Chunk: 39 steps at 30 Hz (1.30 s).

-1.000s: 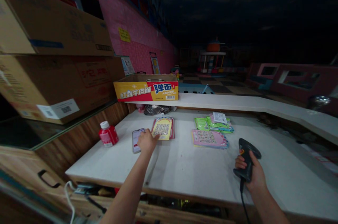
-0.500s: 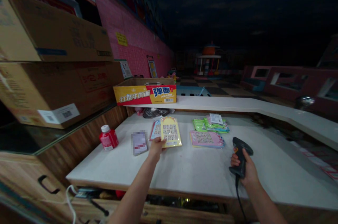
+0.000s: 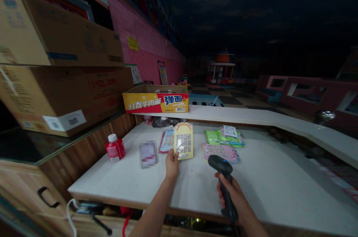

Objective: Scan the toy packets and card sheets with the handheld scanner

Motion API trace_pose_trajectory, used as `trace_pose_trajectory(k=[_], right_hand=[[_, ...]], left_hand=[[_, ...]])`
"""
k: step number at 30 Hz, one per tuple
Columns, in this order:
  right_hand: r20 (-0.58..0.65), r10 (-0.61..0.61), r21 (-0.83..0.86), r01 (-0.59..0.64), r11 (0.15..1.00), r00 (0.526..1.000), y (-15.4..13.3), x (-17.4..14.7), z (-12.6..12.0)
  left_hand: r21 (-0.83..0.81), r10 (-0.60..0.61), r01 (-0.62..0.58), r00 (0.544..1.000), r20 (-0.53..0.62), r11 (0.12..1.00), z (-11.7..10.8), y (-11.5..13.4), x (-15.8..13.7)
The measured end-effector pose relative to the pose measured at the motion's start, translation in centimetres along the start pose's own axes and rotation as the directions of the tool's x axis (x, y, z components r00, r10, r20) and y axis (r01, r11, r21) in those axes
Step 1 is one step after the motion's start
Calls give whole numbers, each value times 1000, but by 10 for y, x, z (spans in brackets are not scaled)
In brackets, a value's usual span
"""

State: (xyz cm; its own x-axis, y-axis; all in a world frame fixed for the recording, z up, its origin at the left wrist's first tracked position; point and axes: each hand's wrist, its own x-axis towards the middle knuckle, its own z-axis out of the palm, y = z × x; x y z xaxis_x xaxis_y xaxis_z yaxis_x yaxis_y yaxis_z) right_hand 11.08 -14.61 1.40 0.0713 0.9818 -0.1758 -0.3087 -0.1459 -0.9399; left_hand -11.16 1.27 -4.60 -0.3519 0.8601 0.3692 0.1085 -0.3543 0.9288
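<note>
My left hand [image 3: 172, 165] pinches the lower left corner of a yellow sticker packet [image 3: 183, 140] in clear film, held upright above the white desk. A blue packet [image 3: 167, 141] with a red edge lies just behind and to its left. In my right hand [image 3: 234, 196] is a black barcode scanner [image 3: 226, 177], my fingers wrapped round its handle; a small blue light shows on its head, which points left. Beyond the scanner lies a pink packet [image 3: 219, 151] with others under it. Behind that sits a pile of green packets [image 3: 223, 137].
A red bottle [image 3: 115, 148] with a white cap and a blurred small item [image 3: 148, 154] stand on the desk's left. Stacked cardboard boxes [image 3: 89, 91] rise at far left. An open noodle carton [image 3: 156, 103] rests on the raised white ledge [image 3: 237, 114] along the back.
My right hand has swung the scanner left and nearer to me, its head turning toward the yellow packet. My left hand has shifted slightly right with the yellow packet.
</note>
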Motion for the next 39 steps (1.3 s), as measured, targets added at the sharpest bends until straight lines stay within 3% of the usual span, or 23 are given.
trace_pose_trajectory(k=[4, 10, 26, 39], right_hand=[[37, 24, -82, -21, 996, 999, 5, -12, 26], [46, 24, -73, -20, 997, 999, 3, -21, 38], [45, 90, -131, -83, 988, 995, -9, -25, 21], [69, 99, -152, -87, 984, 993, -27, -33, 15]], left_hand=[[78, 13, -14, 1000, 14, 997, -1, -1, -1], [216, 63, -70, 997, 38, 974, -4, 7, -3], [322, 59, -78, 996, 69, 943, -2, 20, -3], [219, 13, -25, 998, 57, 975, -4, 26, -6]])
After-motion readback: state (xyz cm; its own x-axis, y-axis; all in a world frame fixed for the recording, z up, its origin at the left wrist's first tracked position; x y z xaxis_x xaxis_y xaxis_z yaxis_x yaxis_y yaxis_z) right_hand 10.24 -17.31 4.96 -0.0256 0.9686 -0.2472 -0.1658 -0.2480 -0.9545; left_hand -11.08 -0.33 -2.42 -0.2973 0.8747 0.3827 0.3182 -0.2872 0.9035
